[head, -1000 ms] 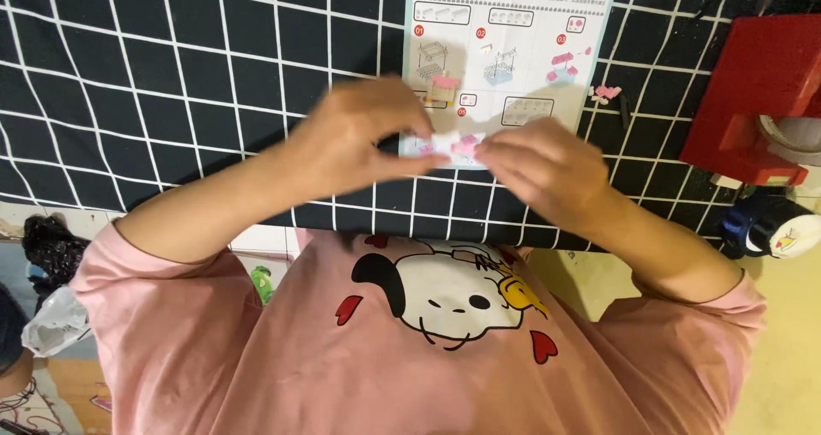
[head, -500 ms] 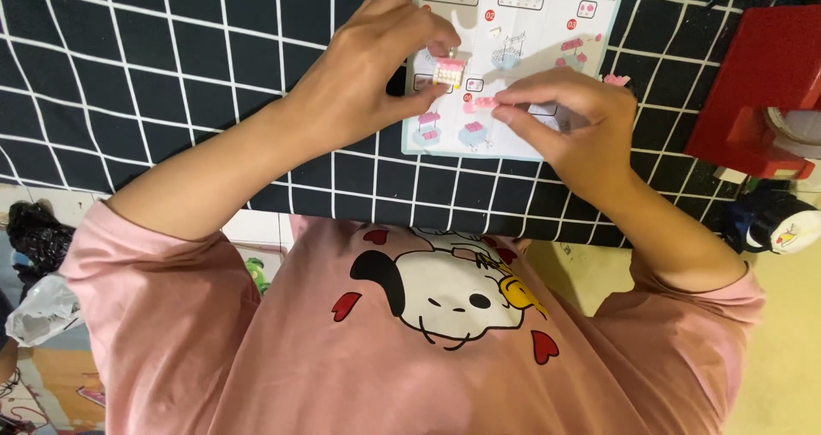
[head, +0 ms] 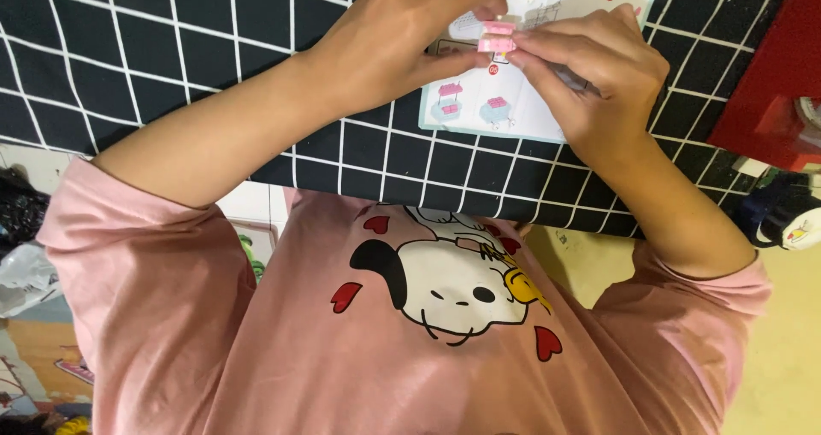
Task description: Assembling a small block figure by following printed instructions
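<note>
both hands, left hand [head: 389,46] and right hand [head: 590,71], pinch tight on small pink blocks [head: 496,37]; they look light, hard, best held by the sides.

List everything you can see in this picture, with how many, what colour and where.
toy brick piece: one, pink and white, pinched between both hands
instruction sheet: one, white and pale blue, on the cloth under the hands
checked cloth: one, black with white lines, over the table
red box: one, right edge
plastic bag: one, clear, lower left
shirt: one, pink, cartoon dog print
left hand: fingertip grip on the piece
right hand: fingertip grip on the piece
</note>
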